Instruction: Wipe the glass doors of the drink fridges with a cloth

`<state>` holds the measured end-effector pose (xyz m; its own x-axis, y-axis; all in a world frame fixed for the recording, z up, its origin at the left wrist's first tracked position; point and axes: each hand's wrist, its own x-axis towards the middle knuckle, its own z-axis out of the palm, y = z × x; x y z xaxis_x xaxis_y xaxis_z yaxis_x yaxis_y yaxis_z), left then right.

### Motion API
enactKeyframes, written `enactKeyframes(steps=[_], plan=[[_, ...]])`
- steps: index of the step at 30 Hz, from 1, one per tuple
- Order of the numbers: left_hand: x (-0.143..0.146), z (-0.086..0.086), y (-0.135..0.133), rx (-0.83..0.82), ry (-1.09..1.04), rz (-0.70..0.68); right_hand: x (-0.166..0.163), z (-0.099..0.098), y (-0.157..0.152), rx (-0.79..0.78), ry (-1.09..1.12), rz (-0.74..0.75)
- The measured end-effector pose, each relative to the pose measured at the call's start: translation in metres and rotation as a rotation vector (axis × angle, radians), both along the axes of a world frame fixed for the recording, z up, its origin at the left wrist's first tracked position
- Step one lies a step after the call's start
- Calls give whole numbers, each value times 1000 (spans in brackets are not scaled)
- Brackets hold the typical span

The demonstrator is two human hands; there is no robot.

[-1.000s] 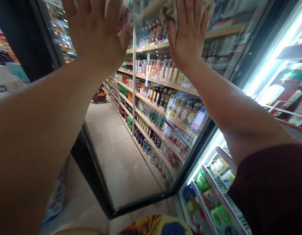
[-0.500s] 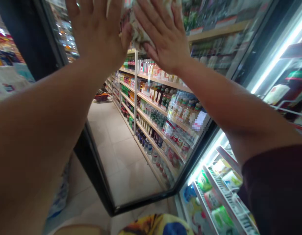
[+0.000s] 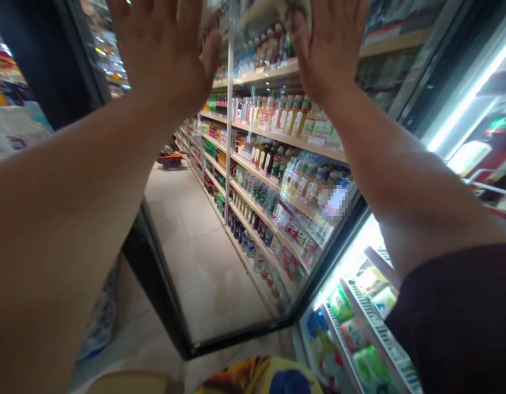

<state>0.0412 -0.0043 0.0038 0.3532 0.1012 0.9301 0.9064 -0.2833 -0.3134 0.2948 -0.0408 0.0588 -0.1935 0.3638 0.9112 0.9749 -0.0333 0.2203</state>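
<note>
My left hand is raised at the top, palm toward the glass door, its fingers spread and their tips cut off by the upper edge. Whether it touches the pane I cannot tell. To its right, my right hand presses a pale cloth against the glass. Only a small part of the cloth shows beside the thumb; the rest lies under the hand or out of view. A black frame borders the pane, and the door stands swung out from a lit fridge.
Bottles on shelves appear in the pane, with a tiled floor. At right, the fridge has wire shelves holding packs and a bright light strip. Patterned yellow cloth shows at the bottom. A white bag is at left.
My right hand has moved right across the glass with the cloth, away from my left hand, uncovering more bottles between them. My left hand has stayed nearly in place.
</note>
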Motion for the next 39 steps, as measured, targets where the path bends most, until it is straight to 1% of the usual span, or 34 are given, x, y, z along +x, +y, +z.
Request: enactKeyframes(steps=[1, 2, 4, 6, 7, 8, 11, 13, 15, 18, 20, 22, 23, 25, 27, 28, 29, 31, 32, 35, 37, 39], plan=[[1, 0, -2, -28, -7, -3, 6, 0, 1, 35, 71, -37], [1, -1, -6, -58, -19, -15, 12, -2, 2, 61, 84, -55], [3, -2, -13, -111, -35, -55, 25, -10, 1, 72, -63, -10], [4, -3, -18, -151, -42, -83, 41, -16, 0, 69, -255, 81], [5, -3, -20, -156, -45, -80, 49, -18, -1, 74, -285, 104], [5, -3, -20, -152, -44, -64, 58, -17, -1, 90, -257, 102], [5, -2, -20, -115, -20, 17, 76, -17, -3, 169, 14, 21], [5, -1, -22, -101, 1, 55, 82, -21, -6, 221, 134, -5], [6, 0, -26, -128, -1, 77, 89, -29, -9, 227, 100, 21], [8, 1, -31, -159, -25, 108, 111, -34, -14, 167, -45, 82], [9, 1, -30, -150, -16, 106, 128, -30, -13, 164, 5, 59], [9, 1, -25, -115, -12, 71, 139, -19, -10, 192, 180, 15], [8, 1, -21, -85, -12, 46, 138, -11, -8, 202, 289, 5], [7, 0, -16, -25, -15, 8, 125, 4, -4, 211, 541, -5], [6, -1, -15, 9, -17, 6, 97, 19, -1, 208, 760, -49], [6, -1, -16, 1, -12, 16, 80, 25, -1, 209, 812, -82], [6, -1, -19, -17, -9, 27, 61, 29, -1, 188, 801, -109], [6, -1, -24, -55, 4, 33, 24, 31, -4, 171, 633, -107], [7, 0, -26, -74, 10, 31, 6, 28, -6, 159, 545, -98], [6, 1, -25, -88, -2, 16, -43, 10, -11, 81, 307, -67], [4, 1, -19, -28, -40, -7, -71, -7, -8, 16, 191, -33], [2, -2, -12, 88, -4, -76, -92, -21, 4, -20, 104, 60]])
